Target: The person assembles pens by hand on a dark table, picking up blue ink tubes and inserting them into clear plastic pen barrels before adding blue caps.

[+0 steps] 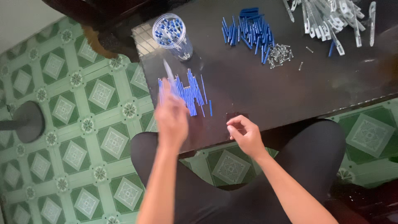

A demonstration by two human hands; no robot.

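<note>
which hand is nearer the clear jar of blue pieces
Left. The left hand is raised just below the clear jar, by the near pile of blue tubes. The right hand sits farther back at the table's near edge.

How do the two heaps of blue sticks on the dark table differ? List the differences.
1. The near heap lies by the left hand; the far heap lies beyond both hands, beside small metal springs.
2. The near heap's sticks look thin and long, mostly lined up side by side; the far heap's look shorter, thicker and jumbled.
Both are blue and lie loose on the table.
</note>
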